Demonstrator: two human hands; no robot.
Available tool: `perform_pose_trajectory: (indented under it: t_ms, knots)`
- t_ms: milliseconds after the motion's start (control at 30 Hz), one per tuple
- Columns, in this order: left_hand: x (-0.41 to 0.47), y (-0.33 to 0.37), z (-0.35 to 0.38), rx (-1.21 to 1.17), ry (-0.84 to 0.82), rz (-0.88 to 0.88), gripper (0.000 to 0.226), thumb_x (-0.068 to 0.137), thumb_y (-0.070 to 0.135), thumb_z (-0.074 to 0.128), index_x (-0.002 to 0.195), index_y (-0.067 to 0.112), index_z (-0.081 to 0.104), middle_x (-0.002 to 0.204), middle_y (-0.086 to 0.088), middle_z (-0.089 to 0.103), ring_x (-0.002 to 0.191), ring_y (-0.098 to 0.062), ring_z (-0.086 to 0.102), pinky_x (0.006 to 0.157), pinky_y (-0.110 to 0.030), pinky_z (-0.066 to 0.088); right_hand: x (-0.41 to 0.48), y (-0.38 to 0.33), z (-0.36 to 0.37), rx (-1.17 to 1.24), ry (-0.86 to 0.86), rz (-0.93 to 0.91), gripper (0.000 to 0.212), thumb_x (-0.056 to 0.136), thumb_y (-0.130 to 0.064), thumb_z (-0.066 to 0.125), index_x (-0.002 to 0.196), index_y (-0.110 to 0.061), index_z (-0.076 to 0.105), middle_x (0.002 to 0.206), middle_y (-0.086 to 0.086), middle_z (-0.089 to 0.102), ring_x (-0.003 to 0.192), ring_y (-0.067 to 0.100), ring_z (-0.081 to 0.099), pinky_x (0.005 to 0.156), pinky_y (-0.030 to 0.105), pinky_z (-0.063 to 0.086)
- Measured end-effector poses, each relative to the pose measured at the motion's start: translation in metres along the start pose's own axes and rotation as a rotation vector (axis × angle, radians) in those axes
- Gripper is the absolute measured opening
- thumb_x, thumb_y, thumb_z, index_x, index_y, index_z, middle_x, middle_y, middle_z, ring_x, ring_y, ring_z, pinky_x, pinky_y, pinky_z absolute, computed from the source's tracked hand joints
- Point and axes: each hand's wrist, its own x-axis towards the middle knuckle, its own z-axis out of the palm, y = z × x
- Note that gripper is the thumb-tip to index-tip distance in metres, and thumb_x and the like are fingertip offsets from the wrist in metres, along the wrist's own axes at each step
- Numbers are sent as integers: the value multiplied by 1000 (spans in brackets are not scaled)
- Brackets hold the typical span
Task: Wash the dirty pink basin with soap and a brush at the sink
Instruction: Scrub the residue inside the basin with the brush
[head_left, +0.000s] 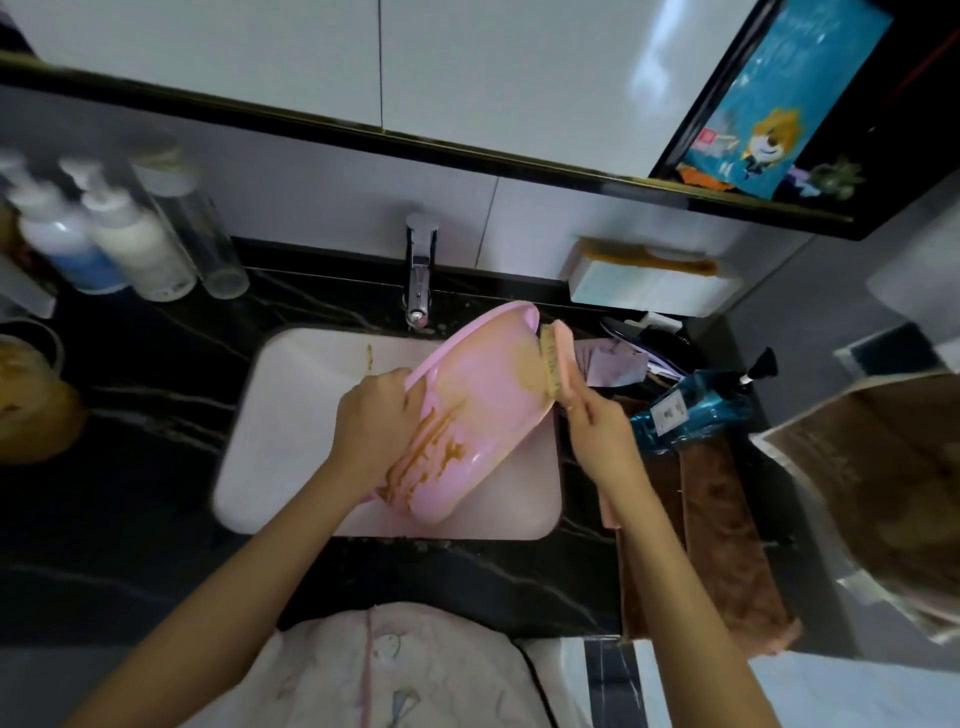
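Left hand (375, 415): grips basin (470, 410) rim, tilted over sink (291, 415).
Right hand (597, 431): holds brush (555, 364) on basin.
Progress: scrubbing underway; brown streaks remain, rinse not done.

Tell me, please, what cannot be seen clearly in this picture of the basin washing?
Head view only.
- Drain of the sink: hidden under the pink basin.
- Lower end of the brush: covered by the right hand.
- Labels of the bottles at left: blurred.
- Water from the faucet: too blurred to tell.

No wording is legible on the blue bottle's (696, 410) label or the poster (779, 104).
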Motion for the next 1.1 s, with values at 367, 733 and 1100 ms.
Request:
perform_pose_trajectory:
  t_ms: [367,733,1100]
  knots:
    - [5,-7,1,2,-2,-19,39,98,25,41,62,10,45,51,1,40,50,-21,42,46,-24,28,-10,-7,20,-122,-20,-227,49,100,-32,38,148,-30,28,68,7,63,58,24,61,53,40,50]
    - [14,-12,0,-4,-23,-4,41,98,24,42,58,11,42,53,-3,42,53,-26,45,53,-30,33,-28,-5,31,-314,-16,-472,53,100,-45,27,149,-33,13,62,3,55,50,21,54,45,34,44]
    - [22,-24,-8,-39,-17,-41,48,98,28,41,53,15,33,51,-2,38,50,-19,36,48,-29,25,-43,4,46,-415,29,-692,52,96,-38,34,146,-27,30,45,1,49,34,18,47,33,26,31]
